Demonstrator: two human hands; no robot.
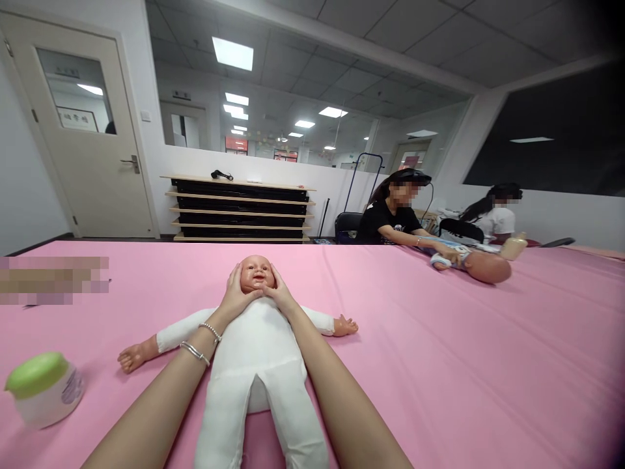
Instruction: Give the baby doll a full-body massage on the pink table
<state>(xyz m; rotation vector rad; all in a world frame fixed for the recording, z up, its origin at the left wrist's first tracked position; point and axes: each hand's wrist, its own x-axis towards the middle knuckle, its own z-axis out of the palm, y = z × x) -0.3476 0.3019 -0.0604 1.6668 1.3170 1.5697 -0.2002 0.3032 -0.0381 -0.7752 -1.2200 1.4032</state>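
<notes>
Both hands, left (237, 292) n right (282, 293), cup the sides of the doll's (258, 332) head, fingers up along the cheeks, thumbs near the chin, not closed tbh. Doll's on its back on the pink cloth (439, 365), btwn the forearms. Feet cut off at the bottom edge, fingertips hard to make out.

Looks like a training room for baby care: a pink-draped desk (454, 371) spreads beneath the left grip (237, 294) and right grip (281, 295) on a doll (258, 339), a person (390, 218) handles a second doll (488, 268) to their right, and a wide interior window (283, 85) lies beyond
</notes>
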